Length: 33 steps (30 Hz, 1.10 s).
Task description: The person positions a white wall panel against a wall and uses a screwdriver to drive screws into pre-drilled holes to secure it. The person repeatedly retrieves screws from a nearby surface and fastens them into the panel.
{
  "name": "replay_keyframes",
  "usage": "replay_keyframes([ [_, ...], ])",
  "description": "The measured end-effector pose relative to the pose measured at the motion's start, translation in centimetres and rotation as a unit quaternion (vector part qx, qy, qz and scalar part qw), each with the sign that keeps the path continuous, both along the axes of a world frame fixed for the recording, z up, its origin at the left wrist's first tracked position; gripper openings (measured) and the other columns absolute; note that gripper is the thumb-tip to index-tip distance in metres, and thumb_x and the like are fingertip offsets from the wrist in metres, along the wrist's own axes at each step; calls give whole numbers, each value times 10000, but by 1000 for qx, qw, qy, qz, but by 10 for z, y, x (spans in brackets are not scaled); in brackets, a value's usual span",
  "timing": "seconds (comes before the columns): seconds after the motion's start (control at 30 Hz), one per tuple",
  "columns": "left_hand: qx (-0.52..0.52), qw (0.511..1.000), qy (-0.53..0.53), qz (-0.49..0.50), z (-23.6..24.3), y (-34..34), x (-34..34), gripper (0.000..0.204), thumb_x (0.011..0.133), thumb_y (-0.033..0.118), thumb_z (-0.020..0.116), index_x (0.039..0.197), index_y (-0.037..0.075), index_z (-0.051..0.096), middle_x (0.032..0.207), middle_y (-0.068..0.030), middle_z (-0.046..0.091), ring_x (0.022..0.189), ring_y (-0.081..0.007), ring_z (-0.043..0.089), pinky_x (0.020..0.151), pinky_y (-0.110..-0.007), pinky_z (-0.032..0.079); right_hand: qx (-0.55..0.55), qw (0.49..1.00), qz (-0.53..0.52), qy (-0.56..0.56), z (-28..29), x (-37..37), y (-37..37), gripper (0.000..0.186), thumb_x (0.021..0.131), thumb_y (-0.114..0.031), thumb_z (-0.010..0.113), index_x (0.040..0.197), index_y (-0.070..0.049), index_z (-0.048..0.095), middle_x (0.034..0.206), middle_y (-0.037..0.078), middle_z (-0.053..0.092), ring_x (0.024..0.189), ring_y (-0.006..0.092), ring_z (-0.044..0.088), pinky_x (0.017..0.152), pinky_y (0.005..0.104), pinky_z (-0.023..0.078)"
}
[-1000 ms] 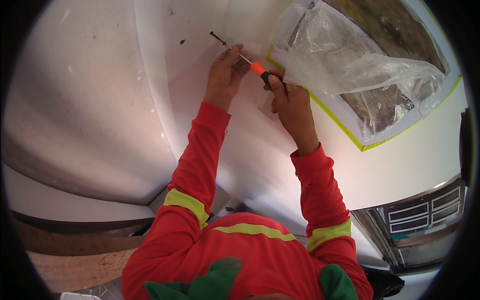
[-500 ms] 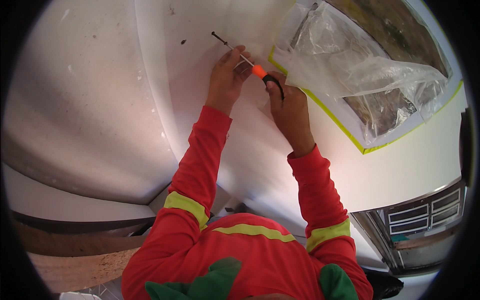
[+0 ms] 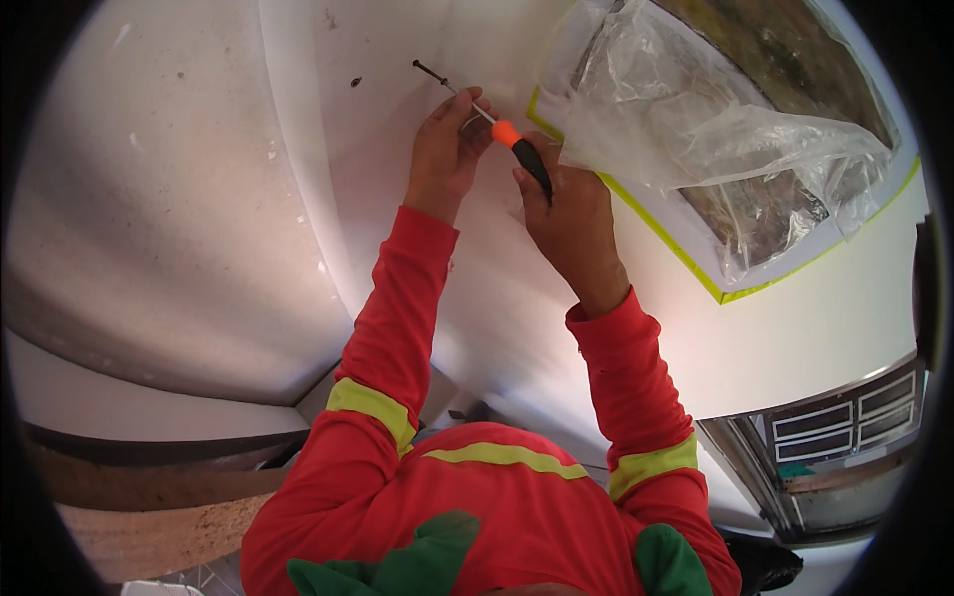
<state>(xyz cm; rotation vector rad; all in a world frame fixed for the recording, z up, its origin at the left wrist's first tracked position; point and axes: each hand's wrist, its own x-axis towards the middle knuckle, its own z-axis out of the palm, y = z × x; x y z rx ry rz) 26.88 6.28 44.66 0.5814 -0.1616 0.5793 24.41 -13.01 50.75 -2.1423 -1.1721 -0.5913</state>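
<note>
Gripped the screwdriver [image 3: 507, 134] from behind in the closed right hand [image 3: 573, 211]; pinched it farther forward, apparently, in the left hand [image 3: 444, 154]. Slanted it up and leftward, roughly in line with the dark screw [image 3: 429, 72], just beyond the left fingertips, nearer left than right.

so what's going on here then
A person in a red top is working with a screwdriver at a white wall. The right hand is at its orange and black handle, and the left hand is up by its metal shaft. Beyond the left hand, a dark screw stands in line with the shaft; how deep it sits is hard to tell. A clear plastic sheet hangs to the right of the hands.
</note>
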Motion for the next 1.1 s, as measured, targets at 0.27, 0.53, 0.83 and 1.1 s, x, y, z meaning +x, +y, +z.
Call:
replay_keyframes([
  [0.27,-3,1000,19,-1,2,6,-1,322,1063,217,627,1298,-2,606,1056,-47,690,992,-186,671,895,-345,562,67,990,48,113,11,-1,-4,337,983,-143,680,1299,-27,664,736,155,650,583,327,611,582,394,490],
  [0.53,-18,999,-31,-18,-1,3,10,329,1078,216,590,1331,5,595,1090,-60,676,1015,-191,656,888,-363,557,-22,993,-73,-93,-3,-4,7,327,986,-164,682,1281,-24,675,706,126,588,618,260,579,630,353,485],
  [0.83,-25,999,-40,-24,-7,0,9,324,1085,206,564,1341,8,588,1088,-60,685,1014,-204,666,897,-380,555,-24,997,-69,25,-1,-1,5,371,956,-184,719,1315,-94,686,868,180,708,747,333,672,662,401,517],
  [1.1,-51,996,-66,-17,-7,6,10,334,1086,213,563,1351,8,576,1037,-56,691,976,-206,669,891,-386,557,103,986,55,120,-9,13,6,361,977,-210,703,1319,-97,691,944,122,741,670,300,661,645,373,516],
])
